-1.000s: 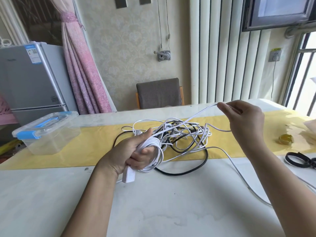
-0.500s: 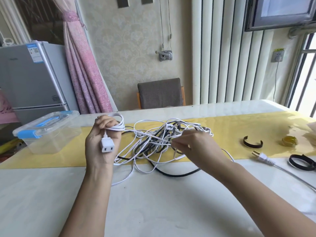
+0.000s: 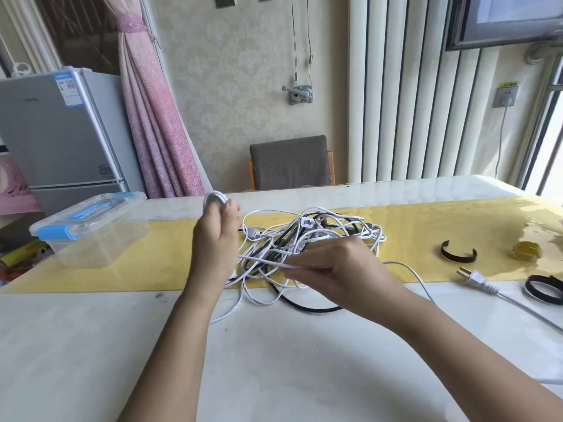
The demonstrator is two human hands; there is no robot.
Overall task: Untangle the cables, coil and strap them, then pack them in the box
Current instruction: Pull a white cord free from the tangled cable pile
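The clear box (image 3: 91, 248) sat on the left end of the yellow cloth (image 3: 152, 263), with its lid on. Next, above the cloth, the left hand (image 3: 214, 239) was held up, its fingers curled tight round a small bunch of white loops (image 3: 214, 197). The tangle (image 3: 304, 236) of white and black cables lay in the middle of the cloth, all mixed up. At the near edge of the cloth, the right hand (image 3: 338, 269) pinched one thin white cable (image 3: 268, 259) between thumb and fingers. A black strap (image 3: 458, 255) lay on the right part of the cloth. A white plug (image 3: 475, 278) and one more strap (image 3: 543, 289) lay just off its near edge. The cables looked light, soft and bendy, so they would likely catch on each other. It seemed best to hold one near its plug end and pull slowly
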